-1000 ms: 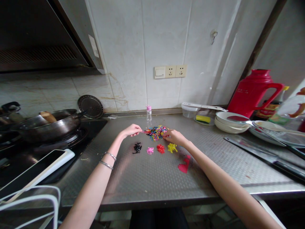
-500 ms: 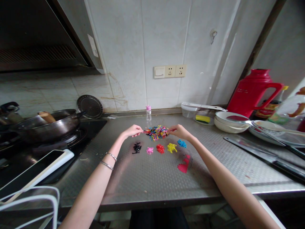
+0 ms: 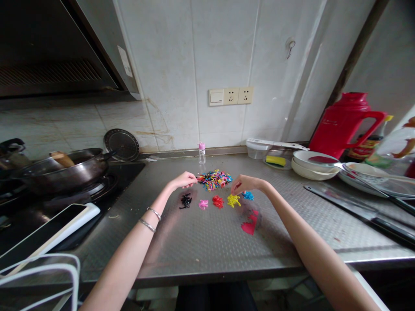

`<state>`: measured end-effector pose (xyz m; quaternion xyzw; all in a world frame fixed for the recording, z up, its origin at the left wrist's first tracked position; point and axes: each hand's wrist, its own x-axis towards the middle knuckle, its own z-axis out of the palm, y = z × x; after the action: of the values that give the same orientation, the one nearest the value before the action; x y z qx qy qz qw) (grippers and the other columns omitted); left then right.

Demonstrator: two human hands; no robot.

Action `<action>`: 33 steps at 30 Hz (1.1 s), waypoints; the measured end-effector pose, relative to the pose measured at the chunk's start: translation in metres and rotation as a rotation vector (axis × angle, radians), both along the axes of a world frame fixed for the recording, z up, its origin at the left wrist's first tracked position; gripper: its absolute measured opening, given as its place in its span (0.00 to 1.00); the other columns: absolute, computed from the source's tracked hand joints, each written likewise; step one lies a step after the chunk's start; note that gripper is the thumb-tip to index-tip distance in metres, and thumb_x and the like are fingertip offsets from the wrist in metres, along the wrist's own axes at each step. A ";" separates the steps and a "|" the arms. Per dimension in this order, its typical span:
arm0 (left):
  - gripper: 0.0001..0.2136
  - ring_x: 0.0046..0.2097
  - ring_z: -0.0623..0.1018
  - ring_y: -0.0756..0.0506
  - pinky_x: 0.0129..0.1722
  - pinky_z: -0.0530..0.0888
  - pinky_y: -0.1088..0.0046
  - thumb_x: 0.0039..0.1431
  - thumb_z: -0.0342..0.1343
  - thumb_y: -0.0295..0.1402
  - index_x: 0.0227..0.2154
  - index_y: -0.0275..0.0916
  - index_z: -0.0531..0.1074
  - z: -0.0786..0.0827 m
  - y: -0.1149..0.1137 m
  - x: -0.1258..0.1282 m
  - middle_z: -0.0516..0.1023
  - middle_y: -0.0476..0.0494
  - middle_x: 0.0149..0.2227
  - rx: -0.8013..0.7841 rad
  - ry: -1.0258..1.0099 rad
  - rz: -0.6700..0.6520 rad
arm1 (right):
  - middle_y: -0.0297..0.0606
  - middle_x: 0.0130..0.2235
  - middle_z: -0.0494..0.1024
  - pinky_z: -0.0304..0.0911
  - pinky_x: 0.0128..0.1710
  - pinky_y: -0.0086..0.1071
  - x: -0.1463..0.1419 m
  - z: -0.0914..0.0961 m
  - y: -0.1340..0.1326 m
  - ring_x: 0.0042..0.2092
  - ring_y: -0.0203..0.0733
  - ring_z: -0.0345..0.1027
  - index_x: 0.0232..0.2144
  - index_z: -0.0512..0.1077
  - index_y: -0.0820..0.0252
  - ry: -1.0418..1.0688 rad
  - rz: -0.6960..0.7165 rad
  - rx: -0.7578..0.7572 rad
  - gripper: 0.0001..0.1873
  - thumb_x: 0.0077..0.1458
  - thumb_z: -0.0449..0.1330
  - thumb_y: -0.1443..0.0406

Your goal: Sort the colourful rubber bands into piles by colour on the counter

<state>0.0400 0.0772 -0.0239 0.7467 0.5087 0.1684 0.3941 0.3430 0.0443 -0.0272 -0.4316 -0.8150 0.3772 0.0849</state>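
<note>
A mixed heap of small colourful rubber bands (image 3: 214, 179) lies on the steel counter. My left hand (image 3: 184, 180), with two bangles on its wrist, is pinched at the heap's left edge; what its fingertips hold is too small to make out. Over the yellow rubber bands (image 3: 234, 201) is my right hand (image 3: 244, 184), fingers pointing down and pressed together, their contents hidden. In a row nearer me lie black rubber bands (image 3: 186, 201), pink ones (image 3: 203, 204) and red ones (image 3: 218, 201). Blue rubber bands (image 3: 248, 195) sit just right of the yellow pile, below my right hand.
A pink-capped bottle (image 3: 202, 153) stands behind the heap. A torn clear bag with pink print (image 3: 250, 223) lies in front. To the right are a cleaver (image 3: 340, 203), bowls (image 3: 313, 166) and a red thermos (image 3: 340, 125); at left, a pan (image 3: 71, 170) on the stove.
My right hand has moved from the mixed heap's right edge toward me, to above the yellow pile. My left hand has shifted only slightly and stays at the heap's left edge.
</note>
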 end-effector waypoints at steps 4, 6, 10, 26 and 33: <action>0.12 0.17 0.60 0.56 0.15 0.54 0.81 0.46 0.53 0.38 0.28 0.33 0.71 -0.004 0.000 0.004 0.65 0.52 0.18 0.011 0.007 -0.007 | 0.34 0.26 0.76 0.56 0.21 0.21 0.000 0.003 -0.003 0.26 0.32 0.64 0.28 0.77 0.62 0.008 0.040 -0.011 0.14 0.38 0.61 0.60; 0.11 0.17 0.60 0.57 0.14 0.54 0.81 0.47 0.53 0.37 0.28 0.33 0.71 -0.005 0.001 0.005 0.65 0.52 0.18 0.022 0.007 -0.006 | 0.34 0.26 0.76 0.57 0.22 0.21 0.001 0.004 -0.003 0.26 0.32 0.64 0.29 0.77 0.62 0.018 0.040 -0.012 0.14 0.39 0.60 0.60; 0.11 0.16 0.59 0.57 0.14 0.52 0.81 0.48 0.53 0.37 0.27 0.33 0.71 -0.007 0.001 0.011 0.64 0.53 0.17 0.054 -0.025 0.026 | 0.35 0.27 0.75 0.58 0.22 0.22 0.006 0.001 0.003 0.26 0.32 0.64 0.30 0.76 0.63 0.059 -0.029 -0.001 0.16 0.41 0.58 0.58; 0.11 0.25 0.68 0.52 0.25 0.62 0.78 0.45 0.55 0.36 0.27 0.32 0.75 -0.029 0.000 0.040 0.73 0.46 0.23 0.462 0.004 -0.042 | 0.32 0.18 0.70 0.57 0.17 0.23 0.030 -0.031 0.025 0.19 0.30 0.60 0.27 0.73 0.66 0.153 -0.403 0.138 0.14 0.41 0.58 0.59; 0.11 0.24 0.67 0.51 0.24 0.59 0.78 0.44 0.57 0.37 0.27 0.34 0.76 -0.031 -0.010 0.051 0.73 0.47 0.22 0.515 0.172 -0.067 | 0.34 0.19 0.72 0.57 0.17 0.22 0.028 -0.029 0.021 0.19 0.31 0.61 0.27 0.73 0.66 0.100 -0.419 0.196 0.14 0.43 0.56 0.59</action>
<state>0.0911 0.0673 -0.0549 0.8503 0.4556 0.2151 0.1521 0.3709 0.0652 -0.0565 -0.5618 -0.7351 0.2913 0.2432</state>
